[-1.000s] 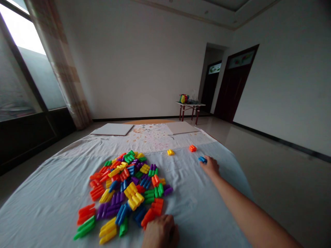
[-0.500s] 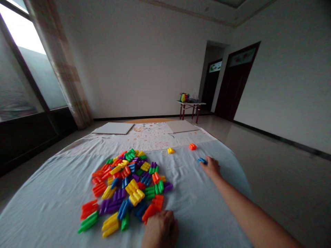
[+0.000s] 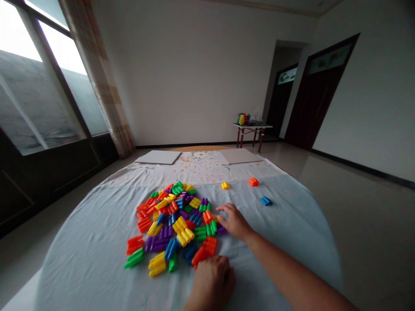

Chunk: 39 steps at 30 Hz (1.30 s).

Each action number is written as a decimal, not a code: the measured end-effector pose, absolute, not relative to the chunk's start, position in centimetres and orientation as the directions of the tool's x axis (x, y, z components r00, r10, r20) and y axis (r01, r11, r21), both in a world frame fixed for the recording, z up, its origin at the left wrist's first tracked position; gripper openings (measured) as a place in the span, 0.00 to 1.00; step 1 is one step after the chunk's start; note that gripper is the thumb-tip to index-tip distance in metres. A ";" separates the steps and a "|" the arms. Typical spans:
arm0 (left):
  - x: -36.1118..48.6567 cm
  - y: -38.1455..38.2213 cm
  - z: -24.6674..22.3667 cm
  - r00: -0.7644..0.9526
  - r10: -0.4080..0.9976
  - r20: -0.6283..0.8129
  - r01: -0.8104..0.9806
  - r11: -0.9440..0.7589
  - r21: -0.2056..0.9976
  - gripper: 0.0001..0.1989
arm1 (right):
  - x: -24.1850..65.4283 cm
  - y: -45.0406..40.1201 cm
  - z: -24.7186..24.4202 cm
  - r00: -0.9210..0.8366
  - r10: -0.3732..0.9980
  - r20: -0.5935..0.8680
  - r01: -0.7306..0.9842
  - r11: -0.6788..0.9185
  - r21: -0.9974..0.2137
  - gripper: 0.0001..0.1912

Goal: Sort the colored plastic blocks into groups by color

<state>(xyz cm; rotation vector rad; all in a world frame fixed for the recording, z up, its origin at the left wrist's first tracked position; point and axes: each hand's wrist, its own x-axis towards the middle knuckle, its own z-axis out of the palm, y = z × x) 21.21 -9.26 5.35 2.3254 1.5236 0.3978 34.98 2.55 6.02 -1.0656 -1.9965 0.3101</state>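
A heap of colourful plastic building blocks [image 3: 166, 232], ridged like joined tubes, lies on the cloth left of my hands. My right hand [image 3: 235, 221] is at the heap's right edge, fingers apart, beside an orange block [image 3: 207, 217] and a purple block [image 3: 221, 231]; nothing shows in its grasp. My left hand [image 3: 212, 276] rests curled on the cloth at the near edge, close against an orange block [image 3: 199, 256]; no block shows in it. Set apart at the right are a blue block [image 3: 266, 201], an orange-red block [image 3: 253, 182] and a yellow block [image 3: 225, 185].
The round table is covered by a light blue cloth [image 3: 97, 233]. Toward its far side lie a white board [image 3: 159, 157] and a beige board [image 3: 240, 156]. Beyond, a small table [image 3: 252, 126] carries a colourful bag [image 3: 243, 119]. A window stands at the left.
My right hand has let go of the blue block at the right and moved left to the heap. My left hand stays curled by the heap. The view has turned slightly left.
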 end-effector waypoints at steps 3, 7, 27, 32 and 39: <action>21.2 -9.3 5.3 0.386 0.921 0.057 0.831 -0.373 0.413 0.09 | 32.8 2.6 6.6 -0.328 0.785 0.526 0.575 0.608 -0.547 0.11; 21.2 -9.4 5.2 0.376 0.925 0.061 0.835 -0.366 0.410 0.09 | 30.2 3.5 7.3 -0.512 0.739 0.439 0.562 0.674 -0.479 0.19; 21.3 -8.8 5.3 0.361 0.932 -0.017 0.872 -0.331 0.360 0.10 | 38.9 1.5 8.5 -0.137 0.816 0.562 0.838 0.398 -0.374 0.14; 21.2 -8.7 5.2 0.390 0.921 0.001 0.863 -0.366 0.348 0.11 | 41.9 1.1 7.1 -0.177 0.912 0.369 0.927 0.281 -0.249 0.13; 21.2 -8.8 5.6 0.365 0.930 0.031 0.864 -0.351 0.361 0.10 | 43.3 1.3 5.6 -0.190 0.942 0.275 0.843 0.300 -0.446 0.23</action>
